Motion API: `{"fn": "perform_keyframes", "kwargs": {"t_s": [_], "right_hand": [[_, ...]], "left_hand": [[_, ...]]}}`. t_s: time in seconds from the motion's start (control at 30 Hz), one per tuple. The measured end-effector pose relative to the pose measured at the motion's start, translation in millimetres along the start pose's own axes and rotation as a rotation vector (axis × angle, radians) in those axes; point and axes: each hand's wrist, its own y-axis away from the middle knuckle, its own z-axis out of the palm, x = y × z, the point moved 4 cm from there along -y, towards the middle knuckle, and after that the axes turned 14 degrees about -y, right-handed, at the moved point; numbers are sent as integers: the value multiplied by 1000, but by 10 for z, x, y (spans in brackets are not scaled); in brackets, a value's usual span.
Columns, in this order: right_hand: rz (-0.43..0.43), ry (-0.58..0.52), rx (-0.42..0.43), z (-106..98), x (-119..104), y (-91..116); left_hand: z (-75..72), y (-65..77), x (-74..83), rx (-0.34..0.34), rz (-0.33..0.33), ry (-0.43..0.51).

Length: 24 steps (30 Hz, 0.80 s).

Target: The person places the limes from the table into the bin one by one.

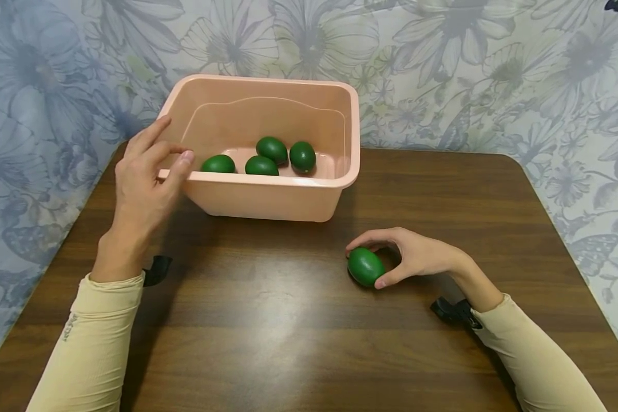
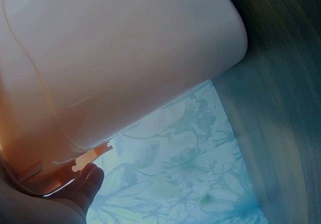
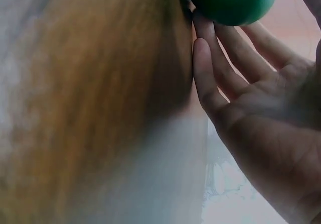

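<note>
A pink plastic basin (image 1: 268,197) stands at the back of the table, tilted or flared toward me. My left hand (image 1: 146,177) holds its left front corner, thumb over the rim and fingers along the left side; in the left wrist view fingertips (image 2: 93,179) show by the rim. Inside lie several smooth dark green egg-shaped fruits (image 1: 272,150), partly hidden by the front wall. On the table to the right, my right hand (image 1: 417,252) grips another green egg-shaped fruit (image 1: 365,267) between thumb and fingers. The right wrist view shows that fruit (image 3: 233,3) against the fingers.
The brown wooden table (image 1: 268,320) has a rounded back right corner. Flowered wallpaper (image 1: 443,74) rises directly behind the table and basin. Black straps (image 1: 455,313) sit at both wrists, by the yellow sleeves.
</note>
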Motion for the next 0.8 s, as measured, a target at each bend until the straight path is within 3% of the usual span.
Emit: {"fn": "perform_keyframes", "kwargs": {"t_s": [0.43,0.63,0.8], "right_hand": [[-40,5,215,-165,50,-43],[-38,3,208,-160,51,-48],[-42,63,181,-140,38,-43]], "left_hand": [[-15,-4,-5,-1,3,1],[-17,-6,-8,-9,-6,-3],[-19,-8,-13,-8,-4,-6]]}}
